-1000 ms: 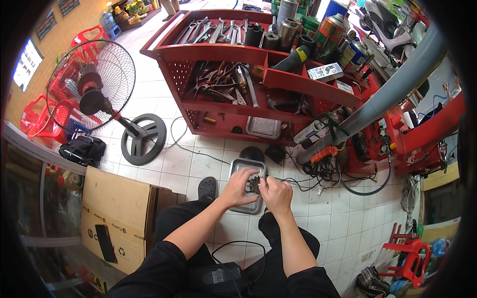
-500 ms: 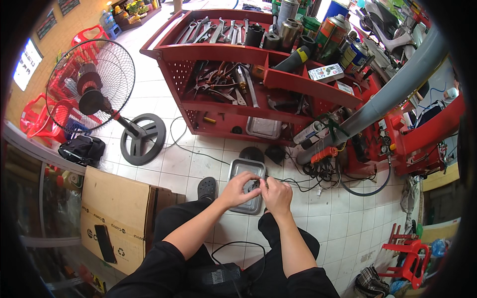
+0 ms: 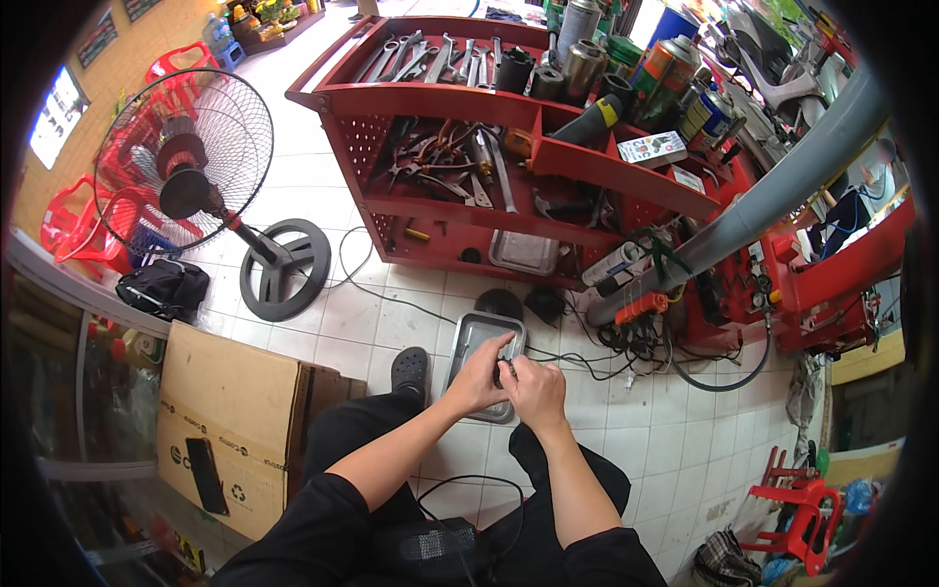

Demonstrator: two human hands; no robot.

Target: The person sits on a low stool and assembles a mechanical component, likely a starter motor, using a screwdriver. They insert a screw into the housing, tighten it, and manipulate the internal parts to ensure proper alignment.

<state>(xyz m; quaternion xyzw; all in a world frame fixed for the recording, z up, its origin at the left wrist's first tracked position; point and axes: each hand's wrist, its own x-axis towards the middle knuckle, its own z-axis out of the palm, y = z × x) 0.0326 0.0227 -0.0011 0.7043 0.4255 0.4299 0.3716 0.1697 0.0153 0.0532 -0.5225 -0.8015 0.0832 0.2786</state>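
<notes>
Pretty much all black: plain, roughly elbow-length sleeves (image 3: 313,519) at 7 and 5 o'clock, matching trousers (image 3: 592,479), plus a dark clog (image 3: 411,367) with little holes punched in it around 7 o'clock.

Left fingers (image 3: 501,345) and right fingers (image 3: 519,372) hold a dark part (image 3: 503,374) above a tray (image 3: 479,333).

To your left, a fan (image 3: 185,191) stood beyond a box (image 3: 235,380) bearing a phone (image 3: 206,474); ahead of you, wrenches (image 3: 440,61) lay atop a red cart (image 3: 430,102).
</notes>
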